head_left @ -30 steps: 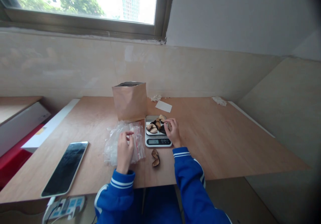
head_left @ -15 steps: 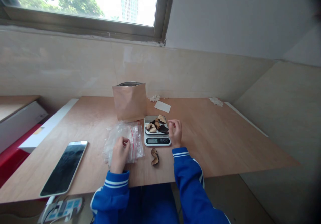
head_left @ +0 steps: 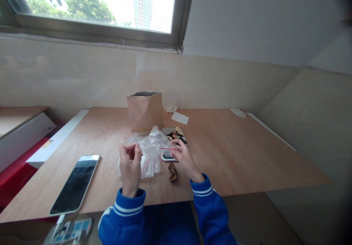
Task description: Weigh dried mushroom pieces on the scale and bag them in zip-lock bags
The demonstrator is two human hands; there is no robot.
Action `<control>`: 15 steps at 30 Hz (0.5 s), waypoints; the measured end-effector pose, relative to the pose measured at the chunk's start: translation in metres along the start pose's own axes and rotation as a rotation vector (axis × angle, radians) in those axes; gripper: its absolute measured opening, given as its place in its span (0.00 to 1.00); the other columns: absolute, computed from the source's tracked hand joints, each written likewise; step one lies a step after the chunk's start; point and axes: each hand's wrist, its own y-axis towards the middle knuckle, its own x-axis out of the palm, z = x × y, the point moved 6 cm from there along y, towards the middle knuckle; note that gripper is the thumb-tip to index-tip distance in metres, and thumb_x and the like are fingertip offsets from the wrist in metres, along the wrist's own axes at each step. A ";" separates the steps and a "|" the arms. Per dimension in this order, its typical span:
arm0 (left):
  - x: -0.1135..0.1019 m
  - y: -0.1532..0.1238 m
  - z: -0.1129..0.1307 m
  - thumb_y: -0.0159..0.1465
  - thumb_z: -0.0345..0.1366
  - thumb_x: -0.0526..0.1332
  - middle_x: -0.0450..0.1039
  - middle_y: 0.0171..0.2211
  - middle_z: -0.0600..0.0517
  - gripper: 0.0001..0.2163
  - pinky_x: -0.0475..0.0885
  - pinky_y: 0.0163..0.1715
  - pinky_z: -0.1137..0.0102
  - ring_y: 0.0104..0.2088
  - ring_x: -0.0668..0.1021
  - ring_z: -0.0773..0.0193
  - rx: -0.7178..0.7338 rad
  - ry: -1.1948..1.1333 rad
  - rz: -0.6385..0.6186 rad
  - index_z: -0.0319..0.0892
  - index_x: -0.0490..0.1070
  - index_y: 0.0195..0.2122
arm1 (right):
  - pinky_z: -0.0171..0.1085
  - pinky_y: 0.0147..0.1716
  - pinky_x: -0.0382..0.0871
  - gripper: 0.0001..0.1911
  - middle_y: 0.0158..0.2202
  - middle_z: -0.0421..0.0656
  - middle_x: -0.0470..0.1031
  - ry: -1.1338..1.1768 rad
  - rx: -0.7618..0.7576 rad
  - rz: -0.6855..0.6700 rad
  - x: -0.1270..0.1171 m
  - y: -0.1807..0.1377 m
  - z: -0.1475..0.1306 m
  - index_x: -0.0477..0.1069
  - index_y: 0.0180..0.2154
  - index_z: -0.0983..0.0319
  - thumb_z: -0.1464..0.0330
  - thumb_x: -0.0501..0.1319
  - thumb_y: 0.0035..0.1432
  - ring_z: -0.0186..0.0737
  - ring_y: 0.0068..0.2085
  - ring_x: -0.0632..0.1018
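Note:
Both hands hold one clear plastic zip bag (head_left: 154, 146) with a red seal line, lifted above the wooden table (head_left: 233, 153). My left hand (head_left: 129, 166) pinches its left edge. My right hand (head_left: 183, 158) pinches the red-striped right end, in front of a small digital scale (head_left: 168, 157). The scale's platform carries several brown and pale dried pieces (head_left: 176, 132), partly hidden by the bag. More clear bags (head_left: 150, 166) lie in a pile under the raised one. One dried piece (head_left: 173, 172) rests on the table between my wrists.
A brown paper pouch (head_left: 145, 111) stands open behind the scale. A smartphone (head_left: 75, 183) lies face up at the left. A white card (head_left: 179, 118) and crumpled tissue bits (head_left: 238, 112) sit near the wall. White and red boxes (head_left: 33, 142) lie left of the table.
My left hand lifted a bag off the pile. My right hand left the scale's side and took hold of the bag's right end.

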 end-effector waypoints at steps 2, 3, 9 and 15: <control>0.002 0.009 0.005 0.62 0.44 0.60 0.67 0.23 0.56 0.11 0.66 0.25 0.73 0.24 0.72 0.67 -0.015 -0.028 0.015 0.42 0.63 0.34 | 0.38 0.35 0.71 0.17 0.32 0.40 0.73 -0.057 -0.053 -0.122 -0.012 0.004 -0.009 0.66 0.45 0.57 0.56 0.61 0.59 0.38 0.33 0.75; 0.005 0.013 0.007 0.62 0.44 0.61 0.67 0.23 0.56 0.11 0.66 0.24 0.73 0.24 0.72 0.67 -0.021 -0.039 0.009 0.42 0.63 0.34 | 0.39 0.39 0.71 0.17 0.38 0.42 0.75 -0.131 -0.103 -0.147 -0.019 0.006 -0.014 0.67 0.47 0.57 0.56 0.61 0.60 0.40 0.38 0.76; 0.028 0.030 0.016 0.62 0.39 0.60 0.67 0.24 0.56 0.08 0.66 0.27 0.73 0.26 0.72 0.67 -0.017 -0.041 -0.087 0.42 0.62 0.32 | 0.53 0.56 0.61 0.15 0.52 0.49 0.70 -0.811 -0.295 0.169 -0.049 0.025 -0.015 0.73 0.51 0.55 0.61 0.54 0.66 0.50 0.54 0.69; 0.030 0.032 0.014 0.62 0.38 0.59 0.69 0.27 0.54 0.07 0.67 0.29 0.72 0.29 0.73 0.66 -0.020 -0.016 -0.072 0.42 0.63 0.32 | 0.52 0.53 0.64 0.17 0.53 0.51 0.69 -1.008 -0.270 0.151 -0.043 0.035 0.024 0.73 0.53 0.54 0.63 0.56 0.65 0.52 0.52 0.70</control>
